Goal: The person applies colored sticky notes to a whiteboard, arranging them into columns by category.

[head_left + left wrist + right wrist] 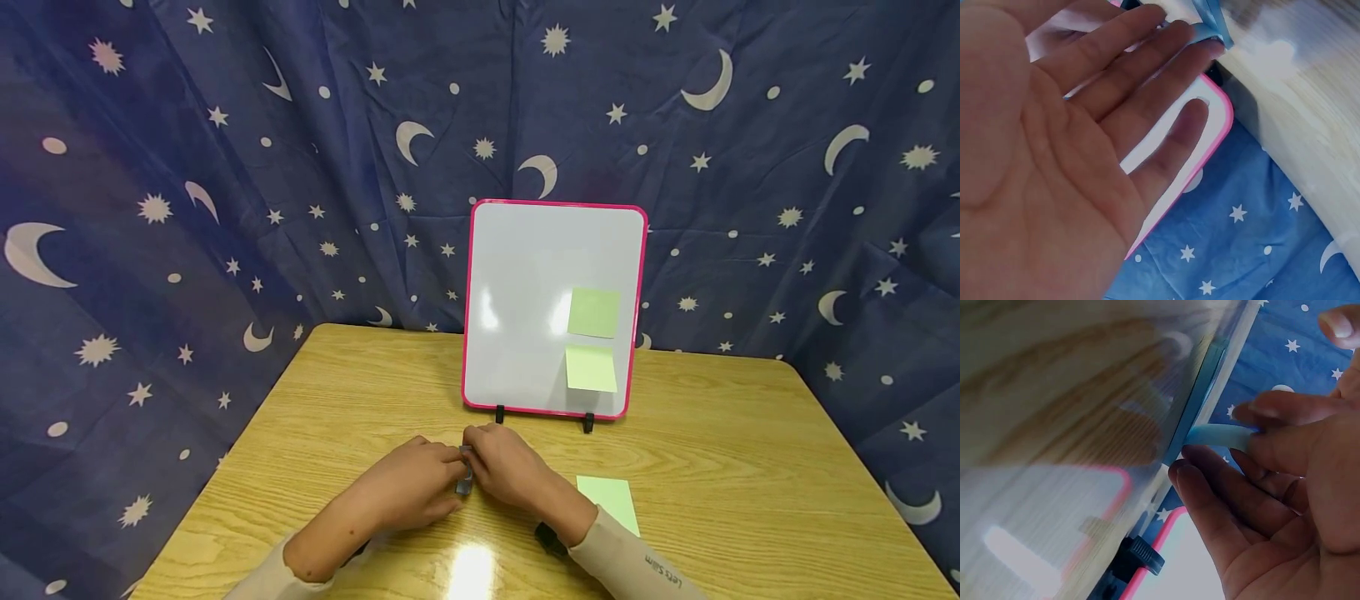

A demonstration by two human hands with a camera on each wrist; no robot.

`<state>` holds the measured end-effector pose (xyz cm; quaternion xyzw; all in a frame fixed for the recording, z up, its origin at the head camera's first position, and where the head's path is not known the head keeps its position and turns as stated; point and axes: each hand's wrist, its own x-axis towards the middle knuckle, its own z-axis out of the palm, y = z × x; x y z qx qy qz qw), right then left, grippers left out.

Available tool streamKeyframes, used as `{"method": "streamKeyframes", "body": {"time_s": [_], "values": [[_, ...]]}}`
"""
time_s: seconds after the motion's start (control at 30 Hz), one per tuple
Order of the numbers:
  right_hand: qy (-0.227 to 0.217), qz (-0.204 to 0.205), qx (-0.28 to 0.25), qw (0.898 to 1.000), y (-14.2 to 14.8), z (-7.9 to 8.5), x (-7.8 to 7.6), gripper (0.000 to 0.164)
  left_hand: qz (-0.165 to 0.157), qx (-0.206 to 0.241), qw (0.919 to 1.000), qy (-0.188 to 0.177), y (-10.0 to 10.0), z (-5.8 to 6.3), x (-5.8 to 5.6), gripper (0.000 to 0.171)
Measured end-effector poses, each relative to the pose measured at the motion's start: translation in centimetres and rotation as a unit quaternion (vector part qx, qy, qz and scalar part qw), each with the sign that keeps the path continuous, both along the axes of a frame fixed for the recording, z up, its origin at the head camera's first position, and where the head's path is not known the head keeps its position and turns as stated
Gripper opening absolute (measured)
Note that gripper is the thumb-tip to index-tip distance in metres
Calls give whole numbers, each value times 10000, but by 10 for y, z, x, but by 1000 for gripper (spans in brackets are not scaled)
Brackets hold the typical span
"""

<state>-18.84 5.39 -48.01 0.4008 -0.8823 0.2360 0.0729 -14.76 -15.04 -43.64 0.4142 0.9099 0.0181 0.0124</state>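
You have the thin blue pad (1195,400) lying before the whiteboard's (521,258) lower left corner, its pale blue flap (1217,435) bent upward, pinched in your right hand (506,462).

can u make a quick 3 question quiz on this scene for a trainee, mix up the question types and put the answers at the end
1. How many green notes are on the whiteboard?
2. True or false: the green note on the table lies by the left forearm.
3. What is the right hand pinching?
a) a marker pen
b) a blue strip
c) a green note

Key:
1. Two, one above the other.
2. False: that note lies on the table by the right sleeve.
3. b, as the right wrist view shows.
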Motion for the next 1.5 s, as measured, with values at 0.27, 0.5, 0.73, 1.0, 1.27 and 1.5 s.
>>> {"method": "streamKeyframes", "body": {"time_s": [0.27,0.5,0.73,1.0,1.27,1.5], "values": [[-65,-58,9,10000,0,-3,1,17,-105,34,9992,-388,1,-6,-1,32],[-18,-74,51,10000,0,-3,1,17,94,82,9953,-960,4,-10,1,31],[-19,-42,28,10000,1,-1,-2,17,247,182,9932,-1123,8,-14,1,32],[305,-47,287,9991,0,0,-11,23,152,276,9943,-1019,8,-18,-1,24],[334,-79,233,9991,-1,3,-17,22,168,362,9956,-851,7,-19,-4,18],[-88,-265,156,9995,-1,8,-20,24,158,408,9968,-663,9,-21,-6,19]]}}
